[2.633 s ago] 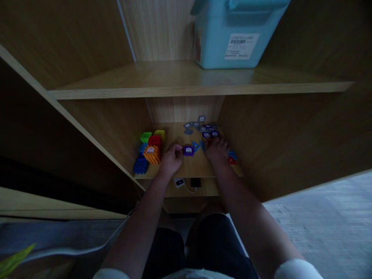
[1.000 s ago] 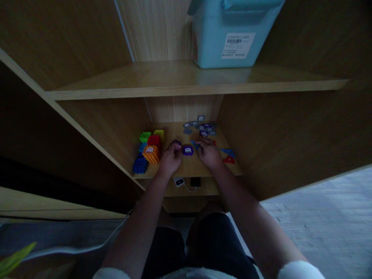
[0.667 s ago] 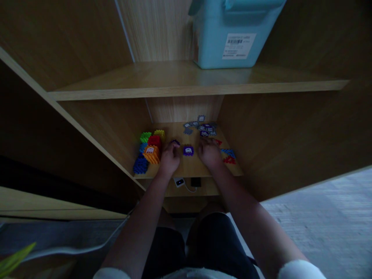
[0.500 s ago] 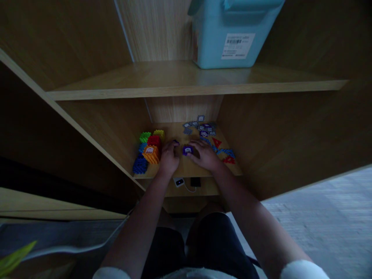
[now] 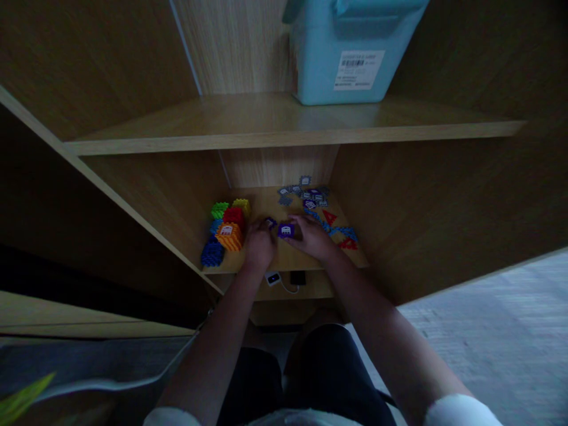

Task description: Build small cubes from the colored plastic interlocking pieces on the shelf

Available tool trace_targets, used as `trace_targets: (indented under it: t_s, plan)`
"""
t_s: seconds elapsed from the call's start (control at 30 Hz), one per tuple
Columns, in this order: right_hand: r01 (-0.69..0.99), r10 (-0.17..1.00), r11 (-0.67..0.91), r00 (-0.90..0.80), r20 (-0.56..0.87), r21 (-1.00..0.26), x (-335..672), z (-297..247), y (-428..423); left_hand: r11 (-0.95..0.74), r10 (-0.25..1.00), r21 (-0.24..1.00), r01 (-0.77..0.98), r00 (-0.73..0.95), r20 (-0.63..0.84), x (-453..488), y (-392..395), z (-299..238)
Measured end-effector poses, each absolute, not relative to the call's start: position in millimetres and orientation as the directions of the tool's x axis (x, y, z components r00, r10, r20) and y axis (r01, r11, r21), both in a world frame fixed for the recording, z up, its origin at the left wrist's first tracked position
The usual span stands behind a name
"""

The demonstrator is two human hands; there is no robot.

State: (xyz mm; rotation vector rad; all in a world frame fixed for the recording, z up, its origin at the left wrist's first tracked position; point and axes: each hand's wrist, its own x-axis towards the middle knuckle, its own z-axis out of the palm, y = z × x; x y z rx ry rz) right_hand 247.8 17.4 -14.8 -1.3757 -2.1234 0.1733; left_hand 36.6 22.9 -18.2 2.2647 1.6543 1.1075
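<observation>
Both my hands reach into a low wooden shelf compartment. My right hand is closed on a purple toothed tile with a white label, its fingers curled round the tile's right side. My left hand is curled just left of it, pinching a second small purple piece. The two pieces sit close together between my hands. Left of my left hand stand several assembled cubes: orange, red, green, yellow and blue.
Loose purple and grey tiles lie at the back of the compartment; blue and red pieces lie to the right. A light blue bin stands on the shelf above. A small white device and a black one sit below the shelf edge.
My right hand came left from the loose tiles at the back right and closed on the purple tile. My left hand stayed beside it, holding its purple piece.
</observation>
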Motion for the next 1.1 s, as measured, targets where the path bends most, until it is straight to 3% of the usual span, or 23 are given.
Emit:
trace_targets:
  t_s: [0.23,0.57,0.87,1.1]
  plan:
    - [0.808,0.869,0.411,-0.207,0.449,-0.423,248.0,-15.5,18.1,-0.416,0.851,0.520,0.746,0.118,0.512,36.0,24.9,-18.4]
    - [0.810,0.879,0.402,-0.212,0.427,-0.426,248.4,-12.9,17.1,-0.317,0.882,0.513,0.798,0.048,0.470,36.8,20.0,-14.7]
    - [0.821,0.879,0.398,-0.213,0.427,-0.409,248.2,-14.4,18.0,-0.440,0.839,0.615,0.654,0.055,0.542,31.4,14.6,-5.9]
    - [0.819,0.820,0.457,-0.236,0.522,-0.348,250.1,-17.0,18.9,-0.523,0.790,0.691,0.498,-0.021,0.613,27.6,15.8,-8.6]
